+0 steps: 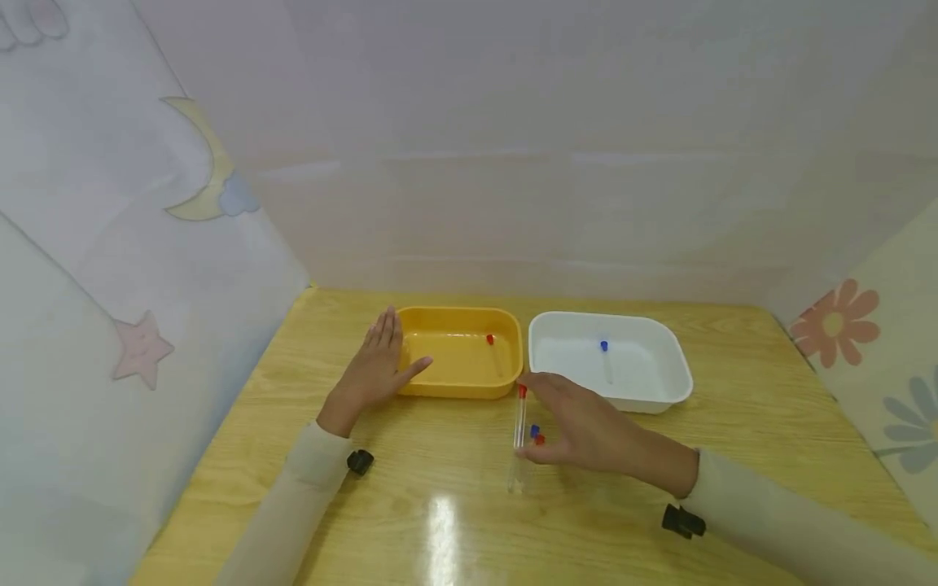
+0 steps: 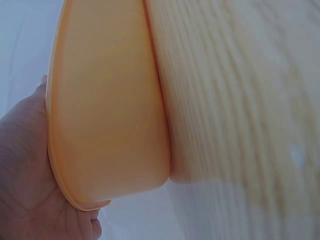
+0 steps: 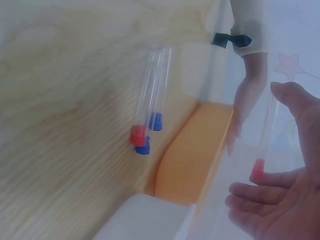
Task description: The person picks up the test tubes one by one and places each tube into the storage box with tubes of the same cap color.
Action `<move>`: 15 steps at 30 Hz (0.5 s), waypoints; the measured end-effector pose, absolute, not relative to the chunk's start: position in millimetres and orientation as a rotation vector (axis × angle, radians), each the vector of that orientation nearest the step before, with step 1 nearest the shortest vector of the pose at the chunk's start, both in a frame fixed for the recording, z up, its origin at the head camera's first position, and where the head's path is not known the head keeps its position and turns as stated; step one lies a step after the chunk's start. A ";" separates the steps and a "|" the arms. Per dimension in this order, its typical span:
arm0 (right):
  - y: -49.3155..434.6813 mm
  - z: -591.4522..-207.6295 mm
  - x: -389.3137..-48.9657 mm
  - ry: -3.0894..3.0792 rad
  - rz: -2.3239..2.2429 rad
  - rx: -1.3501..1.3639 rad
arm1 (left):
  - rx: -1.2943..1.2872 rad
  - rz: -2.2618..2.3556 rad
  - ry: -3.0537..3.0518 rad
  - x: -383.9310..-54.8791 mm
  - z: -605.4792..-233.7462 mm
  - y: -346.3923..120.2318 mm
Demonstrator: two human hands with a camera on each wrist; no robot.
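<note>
Between thumb and forefinger, my right hand pinches a clear test tube with a red cap by its two ends, just in front of the gap between the trays. Below it on the table lie several clear test tubes, one red-capped and others blue-capped; in the head view the right hand partly covers them. My left hand rests on the left rim of the yellow tray, fingers straight and thumb spread over the inside. One red-capped tube lies in that tray. A blue-capped tube lies in the white tray.
The two trays stand side by side on the wooden table, toward its back edge. Behind them rises a pale wall, with printed panels at left and right. Each wrist wears a black strap clip.
</note>
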State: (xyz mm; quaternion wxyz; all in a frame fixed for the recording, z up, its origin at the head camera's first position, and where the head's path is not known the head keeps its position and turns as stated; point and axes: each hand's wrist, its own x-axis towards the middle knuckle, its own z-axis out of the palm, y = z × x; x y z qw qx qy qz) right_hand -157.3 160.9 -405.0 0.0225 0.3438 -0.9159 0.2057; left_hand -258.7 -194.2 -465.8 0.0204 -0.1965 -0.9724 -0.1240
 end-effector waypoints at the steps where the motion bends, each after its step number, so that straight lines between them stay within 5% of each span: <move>1: 160.6 -404.1 -158.6 -2.832 0.636 1.069 | -0.616 -0.394 -3.011 -259.2 -465.1 -193.9; 15: 157.7 -396.8 -174.1 -2.864 0.627 1.094 | -0.623 -0.388 -3.018 -261.0 -462.2 -189.9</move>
